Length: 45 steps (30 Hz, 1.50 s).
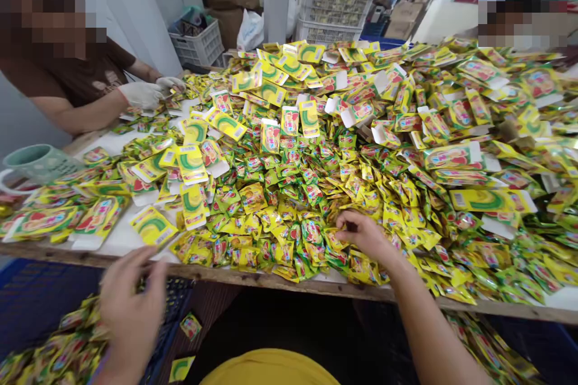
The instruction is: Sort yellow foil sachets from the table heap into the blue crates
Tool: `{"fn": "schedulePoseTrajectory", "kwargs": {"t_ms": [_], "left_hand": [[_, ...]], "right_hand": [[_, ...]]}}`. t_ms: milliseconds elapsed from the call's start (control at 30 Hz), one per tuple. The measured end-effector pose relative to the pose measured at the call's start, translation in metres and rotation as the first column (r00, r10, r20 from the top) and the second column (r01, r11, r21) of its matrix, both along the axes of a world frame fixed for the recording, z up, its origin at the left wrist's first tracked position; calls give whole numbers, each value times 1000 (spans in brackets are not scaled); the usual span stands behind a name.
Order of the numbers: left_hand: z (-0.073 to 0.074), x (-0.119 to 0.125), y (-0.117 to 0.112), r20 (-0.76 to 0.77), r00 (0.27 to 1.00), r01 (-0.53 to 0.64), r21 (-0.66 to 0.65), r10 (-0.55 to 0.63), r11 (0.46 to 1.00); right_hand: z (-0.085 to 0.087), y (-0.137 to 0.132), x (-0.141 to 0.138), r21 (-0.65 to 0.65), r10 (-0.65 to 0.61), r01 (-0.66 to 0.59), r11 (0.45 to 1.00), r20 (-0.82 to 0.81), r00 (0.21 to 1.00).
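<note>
My left hand [133,298], smeared by motion, is over the table's front edge at the left. Its thumb and fingers are apart, and nothing shows between them. Just beyond its fingertips lies a yellow carton [154,226] with a green ring print. My right hand [365,237] reaches into the heap of small sachets [289,192] at the middle front. Its thumb and forefinger are pinched at the edge of a yellow sachet [333,239]; the other fingers are curled. Green and yellow sachets lie around it, with small yellow cartons [271,135] piled behind.
A blue crate [27,289] with several packets stands below the table edge [253,277] at left. A pale green mug [43,163] is at far left. A co-worker's gloved hands [143,95] handle packets there. White crates [332,0] are stacked behind; another person sits at right.
</note>
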<state>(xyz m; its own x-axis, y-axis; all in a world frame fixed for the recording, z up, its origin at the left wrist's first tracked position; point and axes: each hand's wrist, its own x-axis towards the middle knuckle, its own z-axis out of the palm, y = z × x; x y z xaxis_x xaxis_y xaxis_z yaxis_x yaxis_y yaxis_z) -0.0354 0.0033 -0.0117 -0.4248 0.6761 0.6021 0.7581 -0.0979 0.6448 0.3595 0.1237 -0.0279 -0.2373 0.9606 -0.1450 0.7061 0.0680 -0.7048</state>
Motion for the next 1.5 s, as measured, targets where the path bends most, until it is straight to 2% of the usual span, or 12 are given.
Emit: {"fn": "schedulePoseTrajectory", "kwargs": {"t_ms": [67,133,167,233,267,367,567,933,1133,1233,1400,1500], "left_hand": [[-7,54,24,134,956,276,-91,-262,957],[-9,115,45,383,747,642,-206,-543,739],[-8,143,55,493,639,753,-242,-591,612],[-8,186,72,540,590,807,-382,-600,450],[-8,199,79,492,624,778,-469,-607,419],[-10,214,98,266,696,648,-631,-667,425],[-5,214,116,95,657,575,-705,-748,416],[-2,201,130,229,529,666,-708,-817,233],[-5,217,115,346,640,701,-628,-686,337],[-9,219,113,469,608,774,-531,-641,345],[-17,206,113,632,523,853,-387,-573,351],[-16,200,109,692,493,862,-306,-528,405]], "right_hand": [[-6,-10,-1,44,-31,34,998,-54,998],[-11,-16,-2,66,-42,50,997,-112,993],[-12,-18,-3,70,-43,53,996,-135,990],[-14,-21,-5,70,-40,51,996,-152,988],[-14,-22,-6,71,-41,53,996,-153,987],[-15,-24,-7,83,-38,53,995,-166,985],[-23,-28,-5,96,-20,44,994,-238,971],[-20,-35,-7,137,-26,69,988,-293,956],[-29,-35,-9,65,-168,216,974,-430,887],[-28,-34,-10,24,-194,234,972,-483,854],[-17,-40,-17,10,-150,157,988,-247,957],[-10,-45,-23,0,-203,210,978,-258,944]]}}
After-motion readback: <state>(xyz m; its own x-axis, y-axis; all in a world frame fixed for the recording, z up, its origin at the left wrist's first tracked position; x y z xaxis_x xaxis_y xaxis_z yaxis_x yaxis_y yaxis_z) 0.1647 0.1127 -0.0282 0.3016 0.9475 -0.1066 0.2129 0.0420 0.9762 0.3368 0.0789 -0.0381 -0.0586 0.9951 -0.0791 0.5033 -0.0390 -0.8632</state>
